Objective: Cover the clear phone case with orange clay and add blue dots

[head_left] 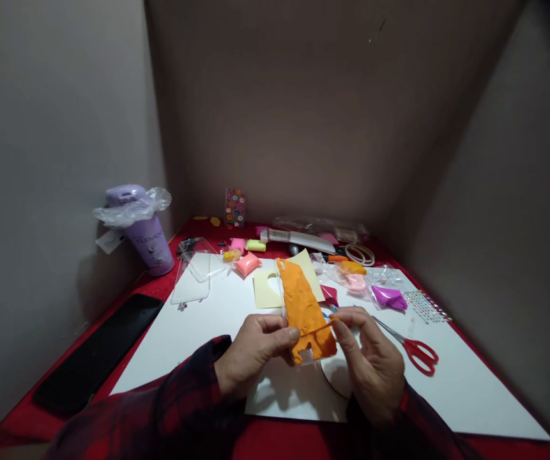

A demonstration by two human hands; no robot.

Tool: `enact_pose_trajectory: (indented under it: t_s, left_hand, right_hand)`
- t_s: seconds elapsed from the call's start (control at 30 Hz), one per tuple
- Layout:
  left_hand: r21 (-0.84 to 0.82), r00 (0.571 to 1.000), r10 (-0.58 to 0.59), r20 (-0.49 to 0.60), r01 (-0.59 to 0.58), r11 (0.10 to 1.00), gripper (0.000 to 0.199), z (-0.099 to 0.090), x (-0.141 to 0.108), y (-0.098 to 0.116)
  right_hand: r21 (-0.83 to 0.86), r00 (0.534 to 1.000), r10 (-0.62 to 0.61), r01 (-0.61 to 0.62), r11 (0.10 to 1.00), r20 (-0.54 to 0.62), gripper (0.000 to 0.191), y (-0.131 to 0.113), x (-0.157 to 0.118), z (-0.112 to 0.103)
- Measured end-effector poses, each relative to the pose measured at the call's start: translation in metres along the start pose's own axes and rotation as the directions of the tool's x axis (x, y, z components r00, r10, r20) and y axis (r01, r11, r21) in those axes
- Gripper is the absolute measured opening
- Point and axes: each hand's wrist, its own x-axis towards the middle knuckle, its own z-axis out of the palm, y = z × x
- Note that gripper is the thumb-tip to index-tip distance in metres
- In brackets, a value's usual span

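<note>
A clear phone case (279,291) is tilted up over the white board, its face covered by a lumpy layer of orange clay (302,297). My left hand (258,348) is closed on the case's lower left edge, thumb on the front. A thin strip of orange clay (320,328) runs across the lower part, from near my left thumb to my right hand (368,358). The right thumb and forefinger pinch the strip's end. Near the case's bottom, a ragged gap in the clay shows the clear plastic.
Red-handled scissors (418,354) lie at the right, beside a purple clay packet (389,298). Pale yellow paper (266,291) lies behind the case. More clear cases (193,275), a black phone (99,351) and a lilac tumbler (150,243) are at the left.
</note>
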Motion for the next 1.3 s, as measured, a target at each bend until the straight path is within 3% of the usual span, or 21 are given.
enact_pose_trajectory:
  t_s: [0.1,0.27,0.5,0.57,0.67,0.83,0.97,1.3]
  left_hand:
    - [-0.025,1.0,-0.001,-0.021,0.0,1.0,0.022,0.0,0.001,-0.001]
    - [-0.044,0.999,-0.004,-0.043,0.002,0.999,0.022,-0.001,0.003,-0.001]
    - [-0.053,0.998,-0.032,-0.062,0.028,0.998,0.022,-0.002,0.003,-0.002]
    - [-0.057,0.997,-0.037,-0.063,0.034,0.998,0.022,-0.002,0.003,-0.002]
    - [-0.077,0.999,-0.031,-0.04,0.028,0.997,0.023,-0.002,0.003,-0.002]
    - [-0.086,1.0,-0.018,-0.025,0.016,0.996,0.024,0.0,0.001,0.001]
    - [-0.078,1.0,-0.013,-0.012,0.012,0.997,0.024,0.001,-0.001,0.003]
    - [-0.087,1.0,-0.012,-0.011,0.011,0.996,0.028,-0.003,0.001,0.001]
  right_hand:
    - [0.076,0.999,0.014,-0.011,0.997,-0.042,0.007,0.003,-0.002,-0.002]
    - [0.147,0.989,-0.098,0.113,0.983,-0.106,0.016,-0.003,-0.004,-0.004]
    - [0.079,0.957,-0.19,0.211,0.974,-0.222,0.024,-0.015,-0.003,-0.008]
    - [0.062,0.966,-0.196,0.209,0.976,-0.168,0.026,-0.014,-0.003,-0.008]
    - [0.082,0.982,-0.19,0.188,0.979,0.015,0.027,-0.01,-0.005,-0.005]
    - [0.032,0.954,-0.255,0.253,0.967,0.159,0.023,-0.007,-0.006,0.0]
    - [-0.04,0.918,-0.339,0.354,0.934,0.205,0.025,-0.009,-0.004,0.0]
    - [-0.06,0.903,-0.357,0.381,0.923,0.24,0.023,-0.011,-0.004,0.003]
